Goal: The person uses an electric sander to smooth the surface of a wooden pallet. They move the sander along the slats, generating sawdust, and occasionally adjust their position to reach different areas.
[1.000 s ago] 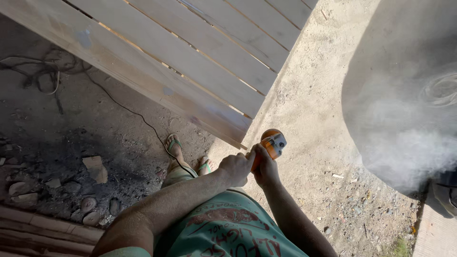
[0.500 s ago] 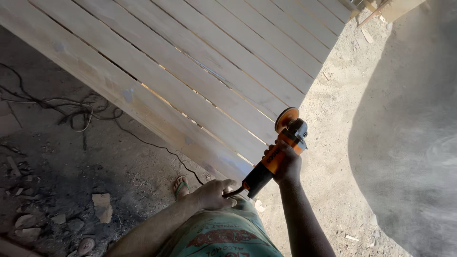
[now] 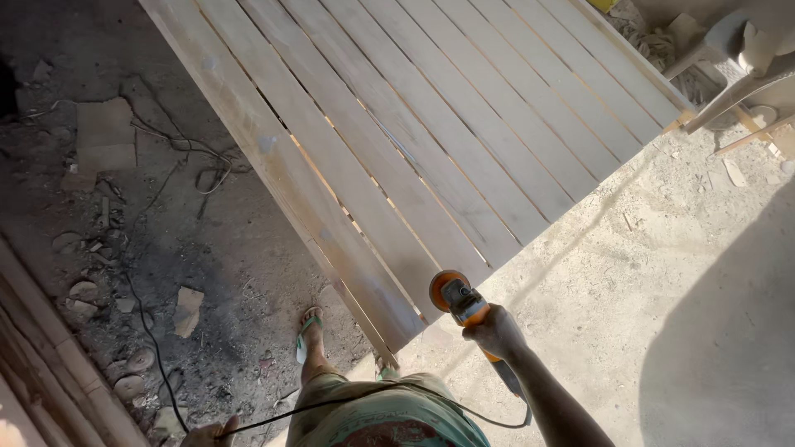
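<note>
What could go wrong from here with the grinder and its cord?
The right hand alone holds the grinder, disc at the panel's near corner; it might catch the edge and kick. The cord loops across the body to the left hand, where it could snag. A foot in an open sandal stands just below the panel's edge, exposed to debris.

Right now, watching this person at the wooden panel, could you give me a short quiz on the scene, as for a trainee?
1. True or false: the right hand holds the orange grinder.
2. What does the left hand grip: A the black cord, B a stone, C a plank?
3. Fill in: the grinder's disc sits at the near edge of the slatted ____ panel.

Key: 1 true; 2 A; 3 wooden.
</note>
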